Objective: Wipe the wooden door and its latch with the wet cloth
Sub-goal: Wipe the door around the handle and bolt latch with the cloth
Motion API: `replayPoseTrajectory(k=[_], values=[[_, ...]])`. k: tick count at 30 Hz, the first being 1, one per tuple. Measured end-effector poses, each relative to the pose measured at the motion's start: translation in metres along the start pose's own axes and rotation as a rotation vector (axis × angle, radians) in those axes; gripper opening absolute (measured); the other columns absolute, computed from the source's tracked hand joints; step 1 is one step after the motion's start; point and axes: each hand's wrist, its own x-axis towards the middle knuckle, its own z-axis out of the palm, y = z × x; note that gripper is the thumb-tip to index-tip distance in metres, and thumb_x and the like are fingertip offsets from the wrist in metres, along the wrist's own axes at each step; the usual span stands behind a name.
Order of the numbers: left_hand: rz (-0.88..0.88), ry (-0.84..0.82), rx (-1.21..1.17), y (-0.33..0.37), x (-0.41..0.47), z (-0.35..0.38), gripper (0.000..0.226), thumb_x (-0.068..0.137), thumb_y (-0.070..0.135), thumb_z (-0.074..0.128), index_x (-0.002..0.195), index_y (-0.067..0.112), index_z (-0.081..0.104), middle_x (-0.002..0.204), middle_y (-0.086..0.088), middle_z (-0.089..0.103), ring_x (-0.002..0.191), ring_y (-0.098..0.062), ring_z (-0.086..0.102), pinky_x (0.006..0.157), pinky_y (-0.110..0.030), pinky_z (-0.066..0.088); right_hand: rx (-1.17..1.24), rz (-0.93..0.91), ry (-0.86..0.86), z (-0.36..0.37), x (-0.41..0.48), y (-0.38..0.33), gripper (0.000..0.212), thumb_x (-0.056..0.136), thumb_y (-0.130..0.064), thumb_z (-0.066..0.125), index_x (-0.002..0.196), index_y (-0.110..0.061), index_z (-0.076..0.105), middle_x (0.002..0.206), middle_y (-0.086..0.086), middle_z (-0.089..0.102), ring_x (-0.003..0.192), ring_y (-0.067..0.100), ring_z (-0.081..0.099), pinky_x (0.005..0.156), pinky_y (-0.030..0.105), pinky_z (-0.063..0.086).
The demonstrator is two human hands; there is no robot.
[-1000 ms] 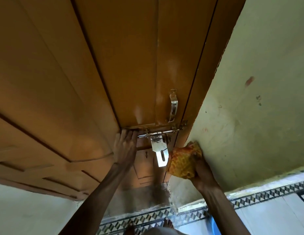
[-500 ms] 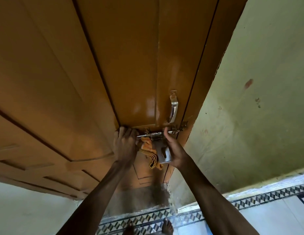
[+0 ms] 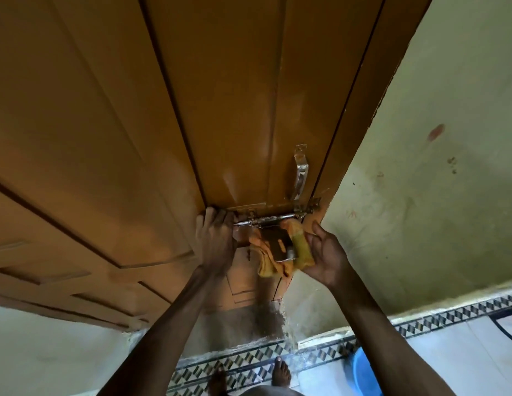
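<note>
The brown wooden door fills the upper left. Its metal sliding latch runs across near the door's right edge, with a hasp plate hanging below it. My left hand lies flat on the door at the latch's left end, holding nothing. The yellow-orange wet cloth is wrapped behind and around the hasp plate. My right hand grips the cloth from the right, its thumb up by the door's edge. A metal pull handle sits above the latch.
A pale green wall stands to the right of the door frame. Patterned border tiles run along the floor below. A blue bucket shows at the bottom right, and my bare feet are near the threshold.
My right hand brought the cloth from beside the wall onto the latch, then slid right so the cloth now wraps the hasp plate. My left hand stayed on the door.
</note>
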Motion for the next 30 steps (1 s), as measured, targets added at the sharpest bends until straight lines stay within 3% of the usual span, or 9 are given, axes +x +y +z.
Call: replayPoseTrajectory(k=[5,9,13,15,19,24,26,28,30], values=[[-0.012,-0.067,-0.016,0.000,0.001,-0.002,0.025,0.069,0.009,0.082,0.092,0.010,0.073,0.092,-0.006,0.070,0.096,-0.030,0.051,0.078,-0.040,0.035,-0.009,0.006,-0.104,0.015,0.001,-0.006,0.059,0.099,-0.053,0.034,0.136,-0.013,0.056,0.137,0.015,0.059,0.120,0.033,0.061,0.102,0.050,0.047],[-0.007,-0.069,-0.024,0.001,0.001,-0.004,0.026,0.063,0.004,0.076,0.088,0.010,0.071,0.088,-0.007,0.069,0.092,-0.031,0.051,0.073,-0.042,0.040,0.092,0.032,-0.098,-0.007,-0.017,0.009,0.051,0.099,-0.045,0.038,0.128,-0.012,0.062,0.122,0.015,0.069,0.103,0.033,0.070,0.086,0.045,0.057],[-0.002,-0.070,-0.032,0.000,0.000,-0.006,0.023,0.069,0.011,0.063,0.090,0.008,0.071,0.090,-0.009,0.069,0.092,-0.032,0.053,0.074,-0.043,0.043,0.143,0.021,-0.056,-0.015,-0.016,0.013,0.045,0.097,-0.033,0.043,0.130,-0.008,0.060,0.128,0.018,0.065,0.111,0.035,0.066,0.088,0.050,0.057],[0.001,-0.088,-0.018,0.000,0.000,-0.006,0.026,0.066,0.011,0.065,0.091,0.009,0.071,0.090,-0.008,0.069,0.093,-0.032,0.053,0.074,-0.043,0.043,0.102,0.045,-0.035,-0.009,-0.008,0.013,0.045,0.093,-0.027,0.047,0.129,-0.004,0.059,0.133,0.019,0.061,0.115,0.035,0.064,0.092,0.053,0.052],[0.003,-0.091,0.003,-0.001,0.001,-0.005,0.027,0.066,0.006,0.070,0.093,0.009,0.073,0.091,-0.007,0.069,0.094,-0.031,0.053,0.075,-0.043,0.042,-0.049,0.033,-0.005,0.003,0.001,0.006,0.032,0.083,-0.018,0.055,0.098,-0.001,0.076,0.102,0.017,0.075,0.086,0.032,0.074,0.079,0.043,0.060],[0.013,-0.063,-0.011,0.001,0.001,-0.007,0.022,0.069,0.008,0.063,0.089,0.009,0.072,0.088,-0.008,0.069,0.092,-0.032,0.054,0.073,-0.042,0.039,-0.271,0.084,-0.010,0.011,0.010,-0.016,0.018,0.084,-0.008,0.054,0.093,-0.003,0.069,0.083,0.013,0.075,0.070,0.026,0.073,0.068,0.035,0.061],[0.012,-0.046,-0.007,0.001,0.000,-0.005,0.024,0.070,0.010,0.058,0.089,0.008,0.072,0.088,-0.009,0.069,0.092,-0.032,0.054,0.074,-0.042,0.038,-0.294,0.080,-0.017,0.015,0.016,-0.018,0.023,0.075,-0.007,0.060,0.097,-0.006,0.065,0.083,0.011,0.071,0.072,0.024,0.069,0.074,0.034,0.057],[0.007,-0.035,-0.008,0.002,0.000,-0.004,0.025,0.072,0.012,0.055,0.090,0.008,0.071,0.089,-0.009,0.069,0.093,-0.032,0.053,0.075,-0.043,0.038,-0.282,0.071,-0.025,0.012,0.022,-0.016,0.042,0.064,-0.009,0.071,0.104,-0.008,0.062,0.091,0.011,0.065,0.079,0.024,0.064,0.081,0.035,0.052],[0.007,-0.023,-0.017,0.001,0.000,-0.003,0.024,0.074,0.013,0.054,0.090,0.007,0.071,0.089,-0.010,0.069,0.093,-0.032,0.052,0.075,-0.042,0.038,-0.295,0.071,-0.036,0.008,0.022,-0.010,0.045,0.065,-0.013,0.077,0.108,-0.007,0.064,0.099,0.012,0.065,0.085,0.026,0.064,0.084,0.036,0.053]])
